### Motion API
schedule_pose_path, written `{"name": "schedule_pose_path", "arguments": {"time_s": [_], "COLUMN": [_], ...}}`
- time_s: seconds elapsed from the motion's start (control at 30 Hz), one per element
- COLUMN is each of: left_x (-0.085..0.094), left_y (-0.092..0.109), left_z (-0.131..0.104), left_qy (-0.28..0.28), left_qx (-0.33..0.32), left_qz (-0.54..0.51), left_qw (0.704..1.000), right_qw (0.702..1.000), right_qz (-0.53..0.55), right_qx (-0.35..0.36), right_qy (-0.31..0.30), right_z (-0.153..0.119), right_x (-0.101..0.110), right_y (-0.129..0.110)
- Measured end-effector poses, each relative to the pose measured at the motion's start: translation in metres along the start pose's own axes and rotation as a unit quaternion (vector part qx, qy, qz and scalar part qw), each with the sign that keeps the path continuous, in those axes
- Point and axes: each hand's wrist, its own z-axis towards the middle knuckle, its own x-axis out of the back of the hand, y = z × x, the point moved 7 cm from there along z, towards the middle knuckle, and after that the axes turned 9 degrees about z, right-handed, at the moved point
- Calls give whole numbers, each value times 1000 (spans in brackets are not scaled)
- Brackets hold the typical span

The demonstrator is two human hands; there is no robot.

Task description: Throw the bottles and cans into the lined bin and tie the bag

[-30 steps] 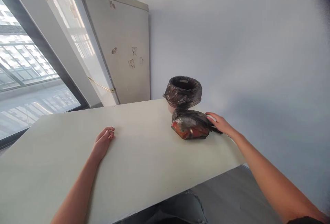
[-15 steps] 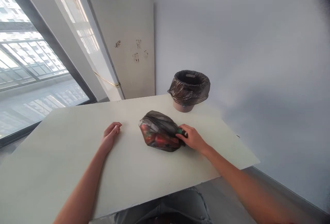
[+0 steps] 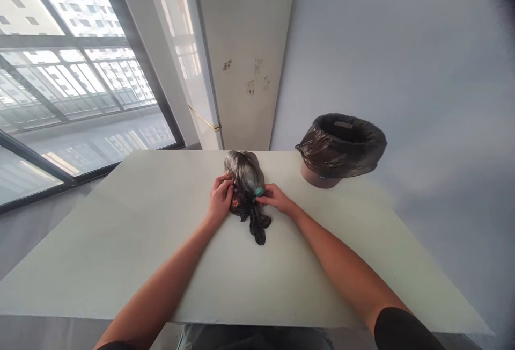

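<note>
A tied black plastic garbage bag (image 3: 246, 173) lies on the white table, its knotted end (image 3: 258, 224) pointing toward me. Red and green shapes show through its thin film, including a green bottle cap (image 3: 259, 191). My left hand (image 3: 220, 197) presses against the bag's left side, fingers curled round its edge. On the other side, my right hand (image 3: 276, 198) pinches the bag close to the knot, thumb and fingertips beside the green cap. What exactly sits inside the bag is hard to make out.
A trash bin (image 3: 322, 174) lined with a black bag (image 3: 341, 148) stands at the table's back right by the wall. Behind the white table (image 3: 161, 221) is a worn white refrigerator (image 3: 245, 44). A large window (image 3: 80, 60) is at the left.
The bag has turned, so its tied end now faces me. My left hand has come from the bare tabletop onto the bag. The view has shifted left.
</note>
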Motion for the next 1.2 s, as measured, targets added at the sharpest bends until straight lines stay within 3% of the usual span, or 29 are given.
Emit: {"name": "schedule_pose_path", "arguments": {"time_s": [0.13, 0.23, 0.3, 0.37, 0.47, 0.57, 0.63, 0.8, 0.9, 1.2], "left_x": [14, 10, 3, -2, -6, -5, -5, -8, -5, 9], "left_y": [4, 13, 19, 20, 11, -5, -16, -24, -28, -50], "left_z": [-5, -7, -8, -9, -11, -13, -13, -9, -6, 0], "left_qy": [40, -2, -33, -54, -78, -65, -44, -32, -20, 69], "left_qx": [-20, -51, -72, -75, -44, 19, 65, 162, 204, 212], "left_qz": [-6, -1, 10, 0, -84, -187, -255, -398, -433, -433], "left_qw": [999, 999, 997, 996, 992, 980, 964, 902, 878, 874], "right_qw": [999, 995, 993, 996, 999, 994, 996, 990, 988, 978], "right_qz": [53, 52, 31, 25, 12, -24, 12, 142, 149, 91], "right_qx": [10, -19, -32, -29, 32, 87, 68, 9, 5, 58], "right_qy": [9, -83, -109, -84, -40, -56, -58, 20, 46, 177], "right_z": [-4, -6, -5, -2, 2, 2, 1, -3, -5, -10], "right_x": [11, -2, -7, -7, -3, -4, -2, 12, 17, 50], "right_y": [-2, 3, 8, 12, 5, -4, -3, -1, -7, -24]}}
